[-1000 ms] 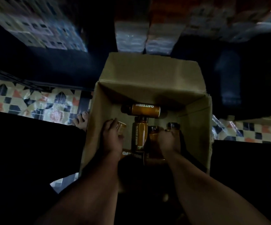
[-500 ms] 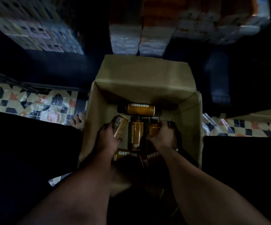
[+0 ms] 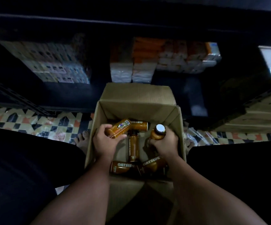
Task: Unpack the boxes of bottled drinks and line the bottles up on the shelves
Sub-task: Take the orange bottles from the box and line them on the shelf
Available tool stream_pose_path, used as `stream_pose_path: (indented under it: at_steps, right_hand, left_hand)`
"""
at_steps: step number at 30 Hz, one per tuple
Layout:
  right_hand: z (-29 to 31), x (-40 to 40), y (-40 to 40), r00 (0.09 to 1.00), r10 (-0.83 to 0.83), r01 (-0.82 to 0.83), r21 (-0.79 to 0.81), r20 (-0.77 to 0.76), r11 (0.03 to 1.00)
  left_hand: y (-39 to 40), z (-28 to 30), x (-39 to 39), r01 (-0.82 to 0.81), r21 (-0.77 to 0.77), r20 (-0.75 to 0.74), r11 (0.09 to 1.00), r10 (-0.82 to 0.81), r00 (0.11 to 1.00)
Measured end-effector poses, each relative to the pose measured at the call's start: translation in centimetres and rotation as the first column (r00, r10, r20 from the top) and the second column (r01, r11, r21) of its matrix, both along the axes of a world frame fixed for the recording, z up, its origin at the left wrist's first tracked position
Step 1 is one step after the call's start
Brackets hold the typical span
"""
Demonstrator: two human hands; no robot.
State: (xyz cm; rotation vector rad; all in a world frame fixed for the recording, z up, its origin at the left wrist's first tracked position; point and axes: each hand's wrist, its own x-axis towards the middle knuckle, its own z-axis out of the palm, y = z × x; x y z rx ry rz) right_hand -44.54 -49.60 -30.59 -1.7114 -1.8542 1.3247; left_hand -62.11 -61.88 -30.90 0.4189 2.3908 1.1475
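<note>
Open cardboard box [image 3: 139,98] sits at frame centre on patterned floor tiles [image 3: 39,125]. Left hand [image 3: 104,143] holds an orange bottle [image 3: 119,130] tilted, fingers curled round its lower end, thumb across the front. Right hand [image 3: 165,145] grips a 2nd bottle [image 3: 158,133] upright, white cap up, fingers wrapped round the body. Four more bottles lie loose in the box btwn & below the hands, incl. one reading OATSIDE [image 3: 123,166]. Dark shelf [image 3: 82,21] w/ stacked packs [image 3: 131,65] across upper frame.
</note>
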Motion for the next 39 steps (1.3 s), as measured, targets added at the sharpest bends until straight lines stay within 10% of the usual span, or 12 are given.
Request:
stream_pose_path:
  at_steps: [8, 21, 39]
  right_hand:
    - [6.6, -0.8, 0.8, 0.993, -0.058, 0.079, 0.218, -0.103, 0.973]
    - [22.2, -2.8, 2.5, 0.893, 0.052, 0.223, 0.540, -0.447, 0.811]
    - [36.5, -7.8, 9.7, 0.681, 0.366, 0.286, 0.690, -0.635, 0.665]
  left_hand:
    - [1.7, 6.6, -1.0, -0.073, 0.444, 0.122, 0.893, 0.021, 0.992]
    - [2.9, 23.7, -3.1, 0.215, 0.773, -0.161, 0.597, -0.143, 0.977]
    - [11.9, 36.1, -9.9, 0.459, 0.754, -0.524, 0.470, 0.009, 0.852]
